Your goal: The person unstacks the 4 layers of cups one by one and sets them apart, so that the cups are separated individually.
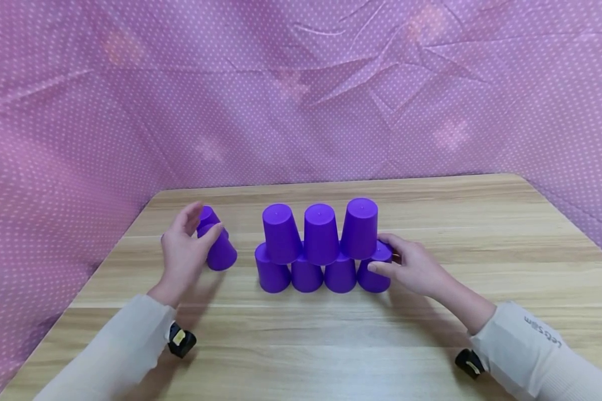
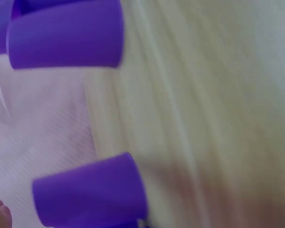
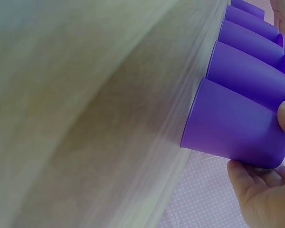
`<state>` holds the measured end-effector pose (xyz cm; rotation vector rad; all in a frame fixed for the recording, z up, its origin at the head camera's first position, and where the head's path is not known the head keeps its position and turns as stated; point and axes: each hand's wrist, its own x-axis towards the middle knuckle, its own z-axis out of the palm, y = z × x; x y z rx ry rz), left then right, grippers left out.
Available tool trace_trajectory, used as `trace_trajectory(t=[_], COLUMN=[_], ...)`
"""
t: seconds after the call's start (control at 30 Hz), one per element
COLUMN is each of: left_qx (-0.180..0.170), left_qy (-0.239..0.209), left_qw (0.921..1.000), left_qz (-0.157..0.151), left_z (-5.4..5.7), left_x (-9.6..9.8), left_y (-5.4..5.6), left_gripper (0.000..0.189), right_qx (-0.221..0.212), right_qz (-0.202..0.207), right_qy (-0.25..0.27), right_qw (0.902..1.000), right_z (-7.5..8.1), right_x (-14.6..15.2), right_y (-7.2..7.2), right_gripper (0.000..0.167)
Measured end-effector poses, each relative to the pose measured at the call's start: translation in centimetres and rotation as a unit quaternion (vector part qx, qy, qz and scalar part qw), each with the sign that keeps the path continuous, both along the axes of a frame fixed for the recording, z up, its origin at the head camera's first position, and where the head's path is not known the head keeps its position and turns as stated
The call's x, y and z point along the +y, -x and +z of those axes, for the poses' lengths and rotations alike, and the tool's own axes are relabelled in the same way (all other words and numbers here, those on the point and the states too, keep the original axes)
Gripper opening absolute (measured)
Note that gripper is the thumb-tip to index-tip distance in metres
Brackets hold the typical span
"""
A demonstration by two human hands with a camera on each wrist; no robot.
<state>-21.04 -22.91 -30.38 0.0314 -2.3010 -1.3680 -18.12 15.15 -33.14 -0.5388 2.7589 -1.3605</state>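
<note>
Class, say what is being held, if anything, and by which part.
The right grip holds the rightmost lower cup near its closed top; the left grip shows no hold.

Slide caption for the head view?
Right hand grips the rightmost bottom cup of a two-row purple stack; left hand beside more cups.

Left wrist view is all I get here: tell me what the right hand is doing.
Observer: The right hand holds the rightmost lower cup between thumb and fingers.
Operator: Count the upper row for me; mine is cut off at the edge.
Observer: Three purple cups stand in the upper row, all upside down.
Operator: Now give me the lower row.
Observer: The lower row has four cups, side by side on the table.
</note>
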Motion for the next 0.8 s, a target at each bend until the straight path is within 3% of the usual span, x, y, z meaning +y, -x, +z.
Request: trace_trajectory(t=[0.1, 0.2, 0.33, 0.53, 0.8], left_qx=[0.019, 0.062, 0.102, 0.101, 0.064], left_qy=[0.008, 0.022, 0.012, -0.030, -0.070], left_qw=[0.9997, 0.9972, 0.9918, 0.9870, 0.9803], left_qz=[-0.017, -0.034, -0.075, -0.121, -0.173], left_z=[0.7, 1.3, 2.1, 2.7, 3.0], left_x=[1.0, 2.1, 3.6, 5.4, 6.8], left_y=[-0.3, -0.5, -0.8, -1.4, -1.7], left_gripper=[0.052, 0.046, 0.041, 0.036, 0.038], right_qx=[0.001, 0.000, -0.001, 0.006, 0.007], right_qz=[0.000, 0.001, 0.001, 0.000, -0.001], right_qy=[0.001, 0.000, 0.001, -0.004, -0.006], right_qw=[1.0000, 1.0000, 1.0000, 1.0000, 1.0000], right_z=[-0.1, -0.1, -0.2, -0.2, -0.2], right_x=[0.0, 0.0, -0.1, 0.0, 0.0], right_y=[0.0, 0.1, 0.1, 0.1, 0.0], right_gripper=[0.055, 0.054, 0.055, 0.056, 0.054])
